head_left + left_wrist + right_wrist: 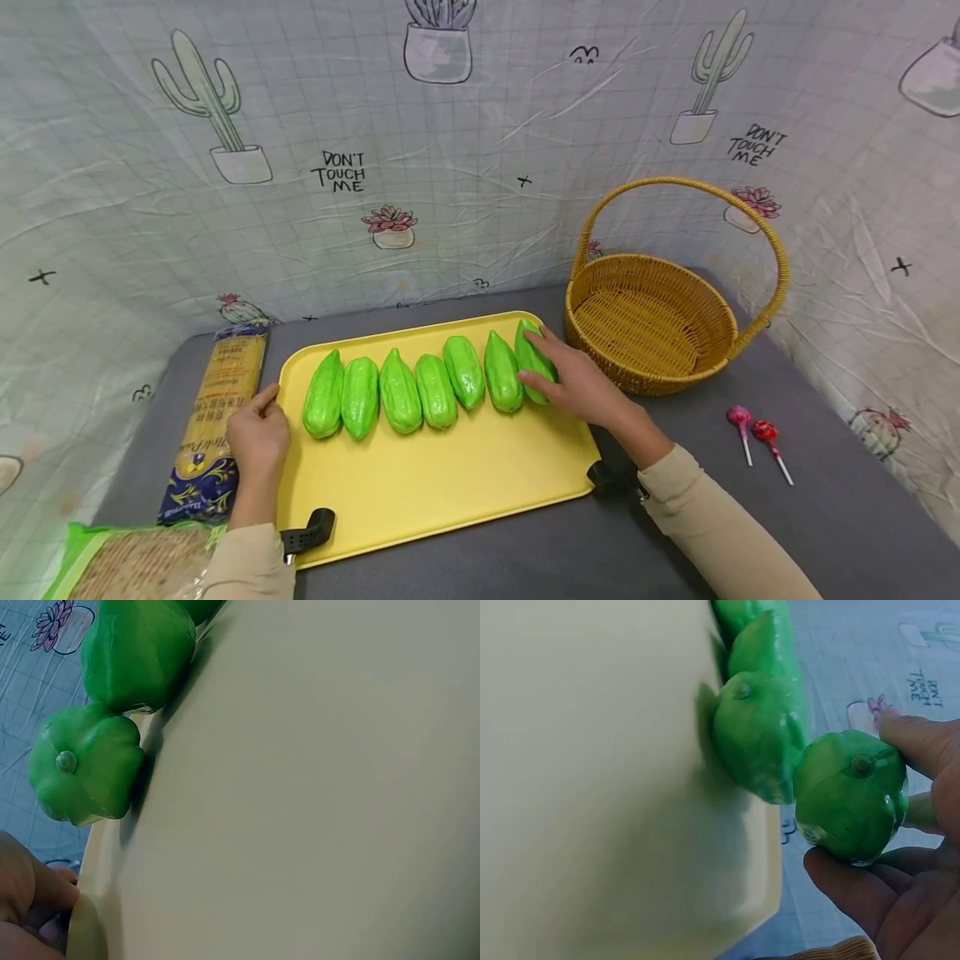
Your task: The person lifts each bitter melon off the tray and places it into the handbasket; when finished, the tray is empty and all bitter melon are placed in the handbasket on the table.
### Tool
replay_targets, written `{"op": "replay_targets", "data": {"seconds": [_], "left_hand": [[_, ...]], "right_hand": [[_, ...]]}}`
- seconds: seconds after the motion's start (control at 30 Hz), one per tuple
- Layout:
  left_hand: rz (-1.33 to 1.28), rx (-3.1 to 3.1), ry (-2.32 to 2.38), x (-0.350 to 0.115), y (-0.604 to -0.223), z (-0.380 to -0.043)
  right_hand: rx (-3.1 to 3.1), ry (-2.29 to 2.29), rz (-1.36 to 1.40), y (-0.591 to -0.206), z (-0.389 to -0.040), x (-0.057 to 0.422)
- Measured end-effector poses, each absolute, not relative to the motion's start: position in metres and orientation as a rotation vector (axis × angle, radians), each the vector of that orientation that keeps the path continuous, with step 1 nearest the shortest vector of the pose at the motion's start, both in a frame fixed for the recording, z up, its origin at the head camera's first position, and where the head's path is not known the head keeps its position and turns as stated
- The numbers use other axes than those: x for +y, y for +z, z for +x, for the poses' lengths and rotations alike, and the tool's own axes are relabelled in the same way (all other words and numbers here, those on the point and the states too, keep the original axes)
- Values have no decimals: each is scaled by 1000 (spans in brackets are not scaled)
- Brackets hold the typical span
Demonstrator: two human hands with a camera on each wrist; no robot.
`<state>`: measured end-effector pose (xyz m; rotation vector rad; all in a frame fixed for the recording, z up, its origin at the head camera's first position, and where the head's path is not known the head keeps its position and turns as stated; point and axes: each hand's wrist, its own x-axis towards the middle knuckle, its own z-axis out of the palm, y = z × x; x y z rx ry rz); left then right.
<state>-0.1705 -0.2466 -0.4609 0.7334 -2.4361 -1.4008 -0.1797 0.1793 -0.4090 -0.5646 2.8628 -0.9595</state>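
Observation:
Several shiny, ribbed green papayas (400, 392) lie in a row along the far half of a yellow tray (442, 492). My right hand (576, 379) holds the rightmost papaya (532, 362), at the tray's far right corner. In the right wrist view, thumb and fingers close around the sides of this papaya (853, 799), its stub end facing the camera. My left hand (258, 433) grips the tray's left rim; the left wrist view has its fingers (52, 892) at that edge, partly cut off by the frame. Nearest to them is the leftmost papaya (86, 765).
A wicker basket (645, 383) with a tall handle stands right of the tray. Two lollipops (765, 430) lie at the right of the grey table (480, 567). Left of the tray are a pack of pasta (225, 383) and a green-edged bag (142, 567). A printed cloth (465, 167) hangs behind.

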Motion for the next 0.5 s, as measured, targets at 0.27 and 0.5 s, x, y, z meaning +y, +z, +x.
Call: {"op": "replay_targets", "data": {"seconds": [0.27,0.5], "left_hand": [[745,-2434,-1422,-246,-460,-168],[746,-2428,-1420,-246,-460,-168]], "right_hand": [[2883,-989,-616,-386,-169,179],[2904,-1044,-628,-372,-167,188]]}}
